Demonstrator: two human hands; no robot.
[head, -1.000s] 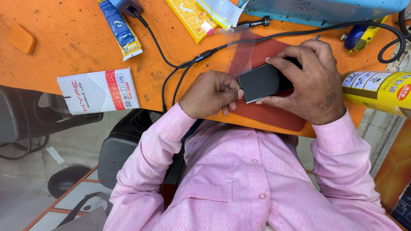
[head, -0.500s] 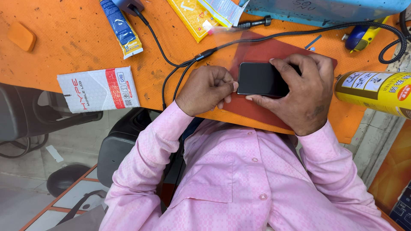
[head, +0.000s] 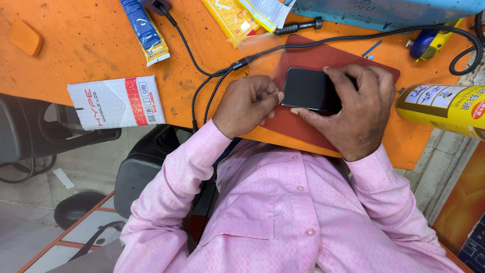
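Item: black smartphone [head: 310,89], lying flat on a dark red mat [head: 303,126] on the orange tabletop [head: 76,60], long axis running 3 to 9 o'clock. My right hand [head: 353,114] lies over its 3 o'clock end, fingers spread across the top edge and thumb along the near edge, grasping it in place. My left hand [head: 247,103] sits at the 9 o'clock end, fingers curled with their tips pinched against the phone's short edge; whether they hold anything small I cannot tell. Both hands touch the phone, the right covering more of it. Around: black braided cable [head: 212,76] running past my left hand at 11 o'clock; white and red box [head: 116,102] at 9 o'clock, well apart; blue tube [head: 145,30] and yellow packet [head: 230,17] at 11 to 12 o'clock; yellow spray can [head: 444,108] at 3 o'clock, near my right hand; orange block [head: 25,38] far at 10 o'clock. Nothing lies between hands and phone.
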